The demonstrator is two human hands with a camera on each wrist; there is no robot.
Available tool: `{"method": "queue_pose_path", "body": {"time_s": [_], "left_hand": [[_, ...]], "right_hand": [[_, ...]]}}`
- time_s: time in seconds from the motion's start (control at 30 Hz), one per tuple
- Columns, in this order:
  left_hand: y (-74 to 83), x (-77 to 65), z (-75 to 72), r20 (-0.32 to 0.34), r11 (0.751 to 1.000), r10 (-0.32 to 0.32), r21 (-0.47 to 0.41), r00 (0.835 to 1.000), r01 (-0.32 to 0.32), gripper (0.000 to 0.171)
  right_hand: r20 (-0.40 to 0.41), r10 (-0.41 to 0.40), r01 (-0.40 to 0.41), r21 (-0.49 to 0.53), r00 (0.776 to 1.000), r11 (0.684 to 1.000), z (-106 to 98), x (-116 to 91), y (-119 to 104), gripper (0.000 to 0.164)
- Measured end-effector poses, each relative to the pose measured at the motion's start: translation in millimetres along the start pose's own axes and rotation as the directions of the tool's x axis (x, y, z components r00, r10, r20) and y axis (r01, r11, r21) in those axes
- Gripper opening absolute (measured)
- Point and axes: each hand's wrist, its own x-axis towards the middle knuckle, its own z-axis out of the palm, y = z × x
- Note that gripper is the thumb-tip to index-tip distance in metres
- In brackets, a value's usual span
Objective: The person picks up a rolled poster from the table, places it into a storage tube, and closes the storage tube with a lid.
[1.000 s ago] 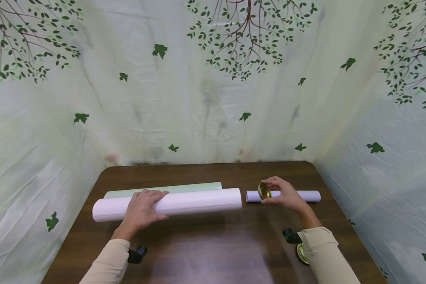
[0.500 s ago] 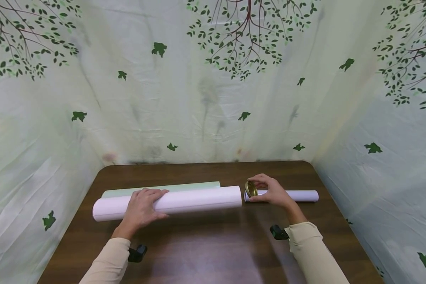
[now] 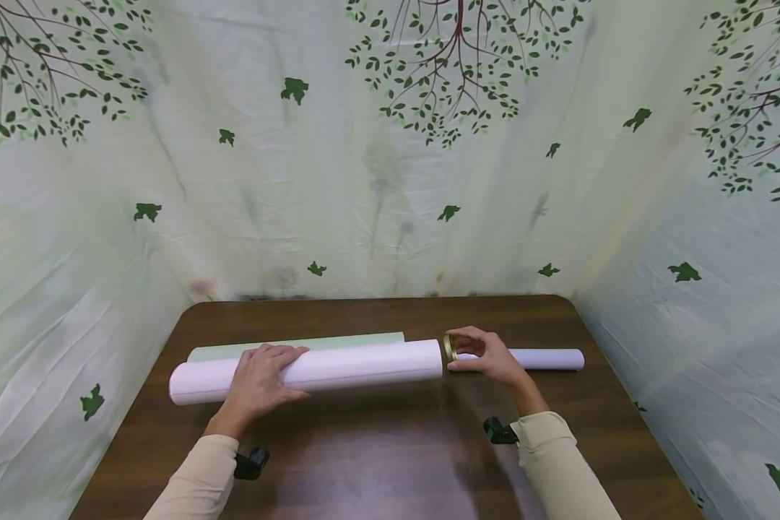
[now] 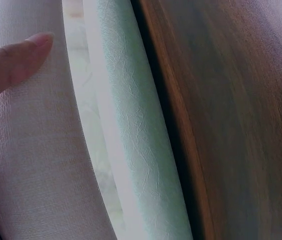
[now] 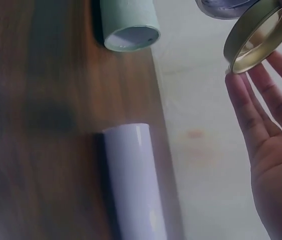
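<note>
My left hand [image 3: 266,383] grips a thick pinkish-white roll [image 3: 370,363], which looks like wallpaper, from above near its left half. In the left wrist view the thumb [image 4: 25,57] lies across its textured surface. Between thumb and fingertips my right hand [image 3: 490,357] pinches a gold-coloured, ring-like round cap [image 3: 451,347] by its rim. It stands on edge close to the roll's right end. The right wrist view shows the cap [image 5: 256,35] tilted beside that roll end [image 5: 223,7], which is partly cut off by the frame. I cannot tell whether they touch.
Behind the thick roll lies a pale green roll [image 3: 299,347], its open end [image 5: 133,37] visible. A thinner white roll [image 3: 549,359] rests on the brown table [image 3: 364,462] behind my right hand. Leaf-patterned cloth [image 3: 377,217] hangs around the table.
My right hand has carried the gold cap leftward to the thick roll's right end and turned it more edge-on. My left hand and the roll have stayed nearly still.
</note>
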Motion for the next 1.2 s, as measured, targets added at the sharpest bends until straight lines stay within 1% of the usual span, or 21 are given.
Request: {"method": "queue_pose_path", "body": {"time_s": [0.1, 0.23, 0.4, 0.57, 0.8, 0.9, 1.0, 1.1, 1.2], "left_hand": [[0.5, 1.0, 0.1, 0.003, 1.000, 0.000, -0.005, 1.000, 0.000, 0.075], [1.3, 1.9, -0.2, 0.010, 1.000, -0.005, -0.010, 1.000, 0.005, 0.075], [2.7, 2.5, -1.1, 0.009, 1.000, -0.004, -0.012, 1.000, 0.004, 0.075], [3.6, 3.8, -1.1, 0.010, 1.000, 0.000, -0.014, 1.000, 0.000, 0.075], [3.3, 2.5, 0.1, 0.002, 1.000, 0.009, -0.008, 1.000, -0.009, 0.074], [3.0, 2.3, 0.7, -0.012, 1.000, 0.016, -0.007, 1.000, -0.016, 0.074], [3.4, 2.9, 1.1, -0.021, 1.000, 0.025, -0.011, 0.999, -0.025, 0.074], [4.0, 3.5, 1.0, -0.018, 0.999, 0.029, -0.015, 0.999, -0.029, 0.074], [4.1, 3.1, 1.1, -0.014, 1.000, 0.024, -0.011, 1.000, -0.024, 0.074]], "right_hand": [[-0.015, 0.008, -0.007, 0.057, 1.000, 0.998, 3.5, -0.7, 4.7, 0.057], [-0.028, 0.037, -0.033, 0.134, 0.999, 0.990, 8.3, -1.6, 11.0, 0.057], [-0.033, 0.062, -0.054, 0.199, 0.998, 0.978, 12.8, -5.1, 15.1, 0.057], [-0.052, 0.049, -0.035, 0.233, 0.997, 0.972, 15.6, -8.2, 16.0, 0.057], [-0.051, 0.017, 0.000, 0.327, 0.999, 0.945, 22.2, -9.2, 21.0, 0.058], [-0.058, 0.003, 0.017, 0.347, 0.998, 0.938, 24.4, -10.7, 21.7, 0.057], [-0.069, -0.004, 0.028, 0.360, 0.998, 0.932, 26.0, -12.1, 21.3, 0.060], [-0.078, -0.010, 0.038, 0.374, 0.997, 0.926, 27.5, -12.5, 20.7, 0.062], [-0.077, -0.020, 0.049, 0.383, 0.997, 0.922, 28.9, -12.2, 20.5, 0.061]]}}
